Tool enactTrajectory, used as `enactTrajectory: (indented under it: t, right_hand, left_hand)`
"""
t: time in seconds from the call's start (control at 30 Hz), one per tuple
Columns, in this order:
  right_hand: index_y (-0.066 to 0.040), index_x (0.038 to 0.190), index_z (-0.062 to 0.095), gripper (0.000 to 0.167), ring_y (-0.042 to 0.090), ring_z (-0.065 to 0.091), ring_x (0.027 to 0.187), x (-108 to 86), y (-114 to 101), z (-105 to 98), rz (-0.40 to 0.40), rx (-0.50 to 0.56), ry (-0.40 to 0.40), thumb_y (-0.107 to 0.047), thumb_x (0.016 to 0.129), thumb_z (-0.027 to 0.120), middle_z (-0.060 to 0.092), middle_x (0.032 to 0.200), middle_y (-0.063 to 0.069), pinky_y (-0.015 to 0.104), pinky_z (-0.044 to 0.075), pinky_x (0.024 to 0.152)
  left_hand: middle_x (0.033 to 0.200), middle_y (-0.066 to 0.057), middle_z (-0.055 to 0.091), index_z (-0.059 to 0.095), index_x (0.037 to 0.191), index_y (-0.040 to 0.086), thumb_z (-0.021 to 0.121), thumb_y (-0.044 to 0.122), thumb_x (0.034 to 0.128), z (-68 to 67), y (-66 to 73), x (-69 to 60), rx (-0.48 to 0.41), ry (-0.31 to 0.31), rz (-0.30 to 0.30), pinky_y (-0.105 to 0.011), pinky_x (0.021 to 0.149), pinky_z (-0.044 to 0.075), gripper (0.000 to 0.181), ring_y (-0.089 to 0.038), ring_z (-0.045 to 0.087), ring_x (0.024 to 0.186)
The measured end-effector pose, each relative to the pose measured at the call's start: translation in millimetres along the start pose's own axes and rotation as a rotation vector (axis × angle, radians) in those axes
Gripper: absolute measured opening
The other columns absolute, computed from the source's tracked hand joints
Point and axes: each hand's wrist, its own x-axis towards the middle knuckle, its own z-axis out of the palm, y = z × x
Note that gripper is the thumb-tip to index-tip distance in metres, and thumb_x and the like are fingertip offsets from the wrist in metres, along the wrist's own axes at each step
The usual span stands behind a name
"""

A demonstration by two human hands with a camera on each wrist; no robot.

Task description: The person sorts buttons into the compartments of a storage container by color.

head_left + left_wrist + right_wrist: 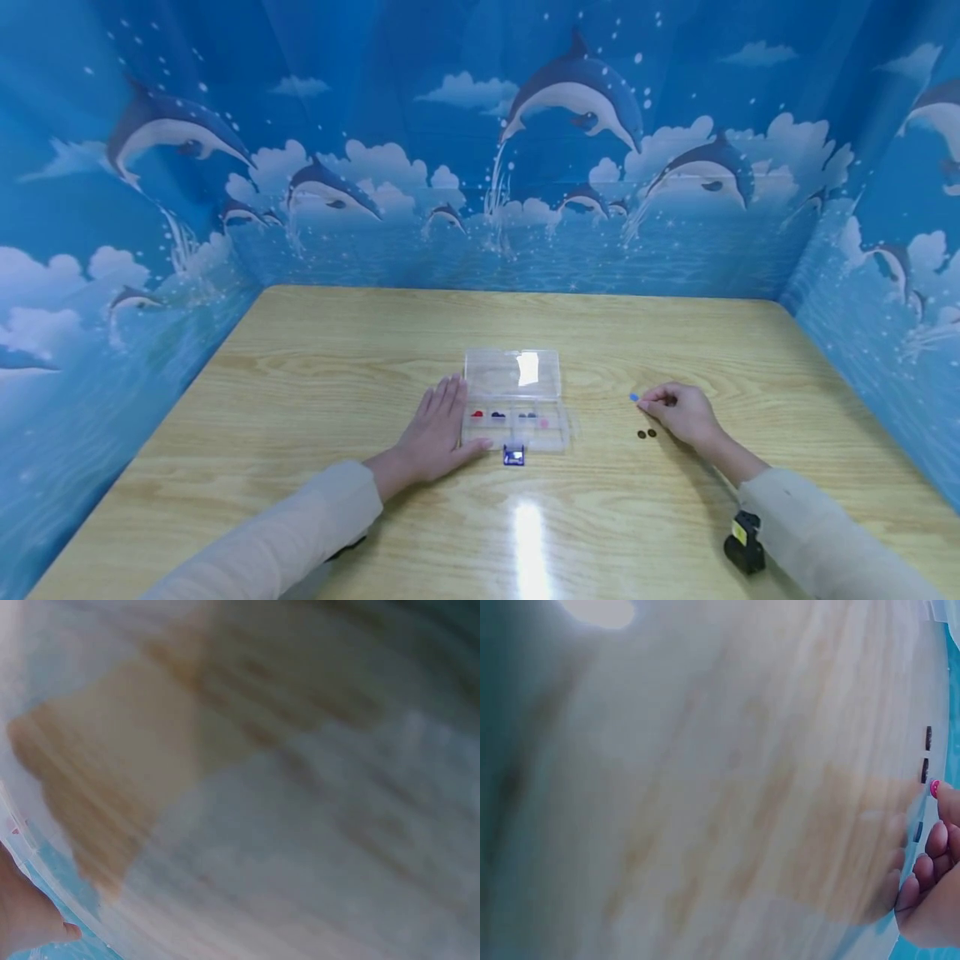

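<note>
A clear plastic compartment box (555, 442) lies on the table, its transparent lid (491, 371) swung back. Small red pieces (477, 414), dark blue pieces (498, 415) and a pink piece (543, 423) sit in its compartments. My left hand (431, 433) rests against the box's left side, fingers straight and thumb across its front corner. Over to the right, my right hand (682, 414) pinches a small pink button (934, 788), seen in the right wrist view. A blue piece (633, 397) shows at its fingertips in the head view; whether it is held I cannot tell.
Two dark buttons (647, 433) lie just in front of the right hand. A blue latch (513, 455) juts from the box's front edge. The wooden table (337, 350) is bordered by blue dolphin-print curtains (420, 242) behind and on both sides.
</note>
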Motion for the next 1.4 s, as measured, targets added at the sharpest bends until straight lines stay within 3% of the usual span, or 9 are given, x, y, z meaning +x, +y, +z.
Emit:
enactTrajectory:
  t: [0.3, 0.5, 0.8, 1.17, 1.4]
  right_hand:
    - [0.003, 0.095, 0.066, 0.022, 0.015, 0.049, 0.078, -2.5, -11, -4, 0.102, 0.065, 0.006, -0.017, 0.09, 0.059, 0.066, 0.094, 0.016, 0.022, 0.039, 0.062]
    - [0.002, 0.097, 0.067, 0.024, 0.012, 0.049, 0.083, -2.9, -19, -7, 0.173, 0.119, 0.033, -0.019, 0.088, 0.06, 0.068, 0.097, 0.013, 0.019, 0.04, 0.066]
    - [0.004, 0.103, 0.065, 0.025, 0.0, 0.049, 0.079, -4.7, -21, -10, 0.204, 0.206, 0.037, -0.016, 0.09, 0.057, 0.07, 0.097, 0.004, 0.013, 0.043, 0.065]
    - [0.009, 0.109, 0.061, 0.031, 0.002, 0.044, 0.078, -5.5, -22, -6, 0.23, 0.259, 0.069, -0.015, 0.091, 0.054, 0.057, 0.083, -0.012, 0.013, 0.04, 0.064]
    - [0.007, 0.11, 0.061, 0.03, 0.004, 0.044, 0.082, -4.8, -27, 0, 0.255, 0.288, 0.073, -0.015, 0.092, 0.052, 0.059, 0.091, -0.006, 0.013, 0.04, 0.067]
  left_hand:
    - [0.155, -0.022, 0.004, 0.005, 0.147, -0.003, 0.035, 0.063, 0.0903, 0.0, -0.2, -0.4, -0.003, 0.0, -0.003, -0.049, 0.117, 0.008, 0.092, -0.036, 0.004, 0.144]
    - [0.155, -0.022, 0.003, 0.004, 0.147, -0.003, 0.035, 0.064, 0.0903, -0.2, -0.5, -0.5, -0.005, 0.003, -0.001, -0.049, 0.117, 0.008, 0.092, -0.036, 0.004, 0.144]
    - [0.155, -0.022, 0.004, 0.004, 0.147, -0.003, 0.035, 0.063, 0.0905, -1.1, 0.1, -0.8, -0.006, -0.003, 0.001, -0.049, 0.117, 0.008, 0.092, -0.036, 0.004, 0.144]
    - [0.155, -0.021, 0.003, 0.003, 0.148, -0.002, 0.033, 0.065, 0.0901, -0.9, -0.2, -0.4, -0.004, -0.015, -0.006, -0.048, 0.117, 0.007, 0.093, -0.035, 0.003, 0.144]
    - [0.155, -0.021, 0.002, 0.003, 0.148, -0.002, 0.033, 0.065, 0.0902, -0.5, -0.5, -0.5, -0.005, -0.015, -0.006, -0.048, 0.117, 0.006, 0.093, -0.035, 0.003, 0.144]
